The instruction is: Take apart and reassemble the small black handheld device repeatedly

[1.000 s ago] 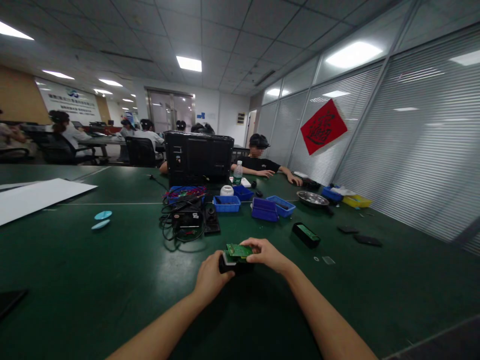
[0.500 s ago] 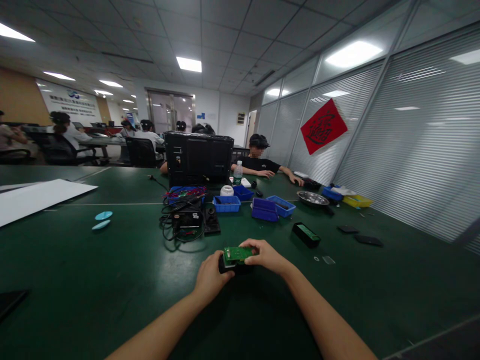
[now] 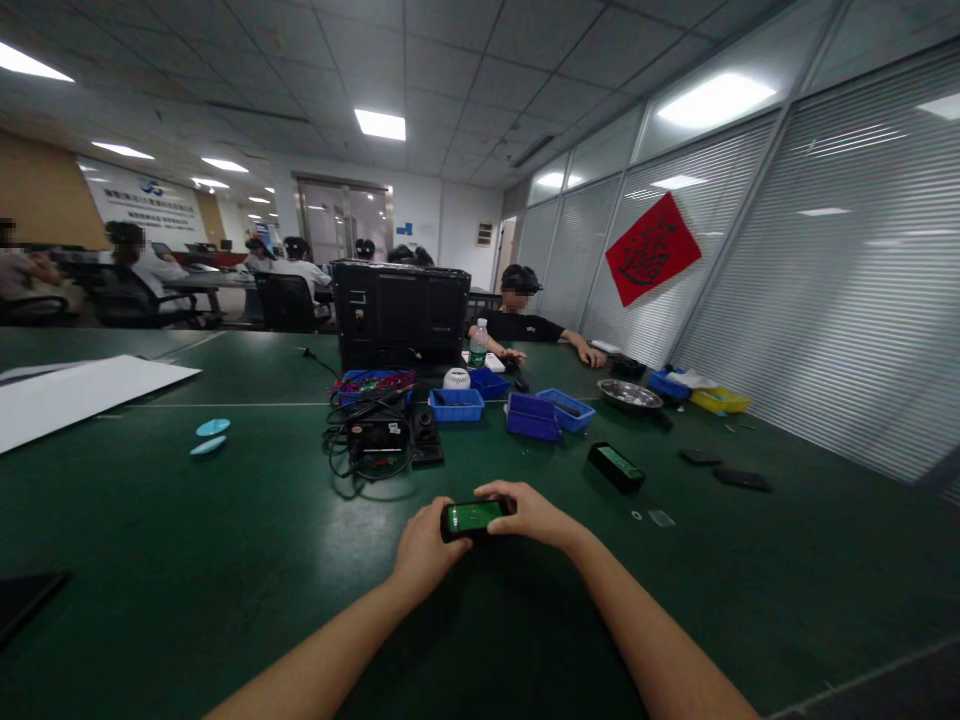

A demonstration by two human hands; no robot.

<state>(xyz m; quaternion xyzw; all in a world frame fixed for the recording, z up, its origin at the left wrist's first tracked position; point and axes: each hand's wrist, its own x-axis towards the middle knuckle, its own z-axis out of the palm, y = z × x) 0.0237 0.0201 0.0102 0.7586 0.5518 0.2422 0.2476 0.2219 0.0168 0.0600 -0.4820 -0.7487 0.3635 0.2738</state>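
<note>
A small black case [image 3: 450, 527] with a green circuit board [image 3: 472, 516] seated flat in it rests on the green table [image 3: 187, 560] in front of me. My left hand [image 3: 421, 546] grips the case's left end with curled fingers. My right hand [image 3: 534, 512] curls over its right end, fingertips on the board's edge. A second black case with a green board [image 3: 616, 466] lies to the right, beyond my right hand.
Past my hands lie a tangle of cables on a black device [image 3: 373, 437], several blue bins [image 3: 454, 403], a metal bowl [image 3: 628, 396] and a large black box [image 3: 399, 314]. A white sheet [image 3: 75, 392] lies far left. A person [image 3: 525, 322] sits across the table.
The green board was raised and tilted above the black case; it has come down and now sits flat inside it. Both hands stayed on the case.
</note>
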